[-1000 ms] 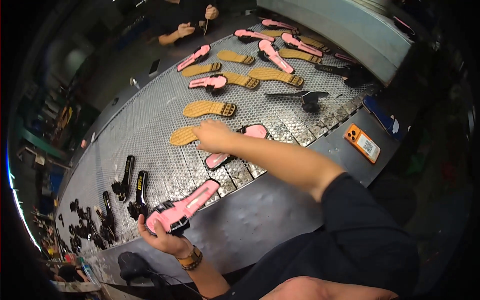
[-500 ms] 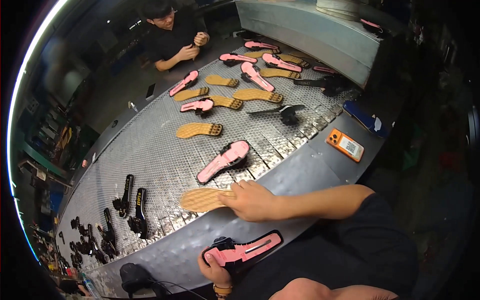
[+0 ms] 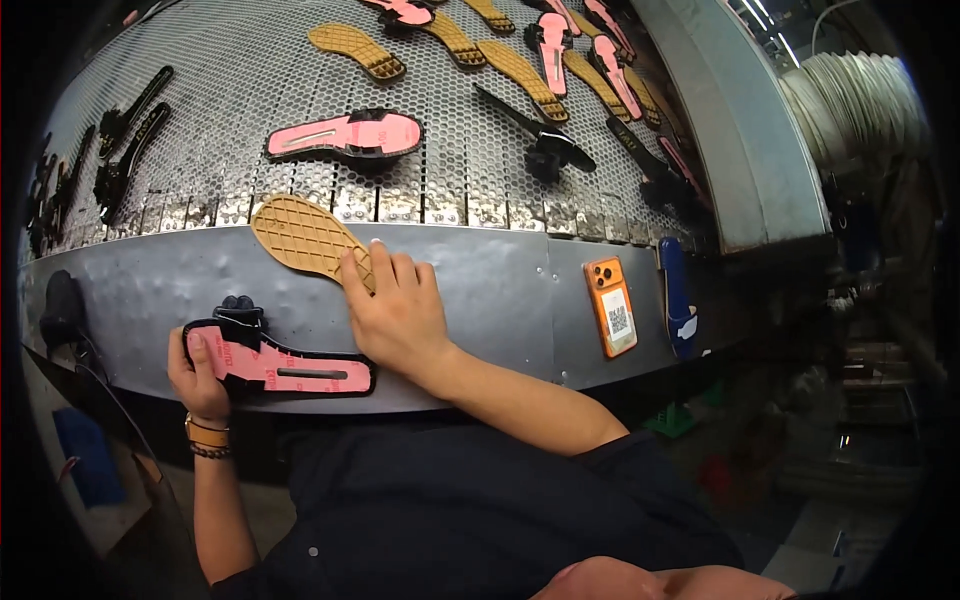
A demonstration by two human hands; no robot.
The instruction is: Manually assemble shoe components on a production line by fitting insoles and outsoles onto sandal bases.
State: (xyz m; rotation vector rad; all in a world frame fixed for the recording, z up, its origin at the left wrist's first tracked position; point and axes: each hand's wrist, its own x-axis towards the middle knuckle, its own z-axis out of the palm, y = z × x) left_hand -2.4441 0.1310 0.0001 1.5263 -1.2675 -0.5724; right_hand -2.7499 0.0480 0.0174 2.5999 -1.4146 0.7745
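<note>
My left hand point(image 3: 203, 375) is closed on the toe end of a sandal upper point(image 3: 325, 374), its thumb pressed on the pink underside. This upper has a black rim, a dark metal strip along its middle and a black bow at its far side. Farther up, my right hand point(image 3: 402, 312) grips the narrow end of a tan sole point(image 3: 305, 232) with a grid pattern, between thumb and fingers. The sole's broad end points left, over the seam between ledge and belt. Another pink-bottomed sandal upper point(image 3: 345, 136) rests on the belt beyond it.
A metal mesh conveyor belt point(image 3: 235, 95) carries several tan soles point(image 3: 355, 50), pink uppers and dark sandals point(image 3: 545, 140). On the grey metal ledge point(image 3: 490, 300) lie an orange phone point(image 3: 612, 308) and a blue sandal point(image 3: 677, 300). A metal housing point(image 3: 740, 130) stands right.
My view has swung down and right, so the co-worker is out of sight. The tan sole, in my right hand, has come nearer over the ledge. My left hand keeps its sandal upper.
</note>
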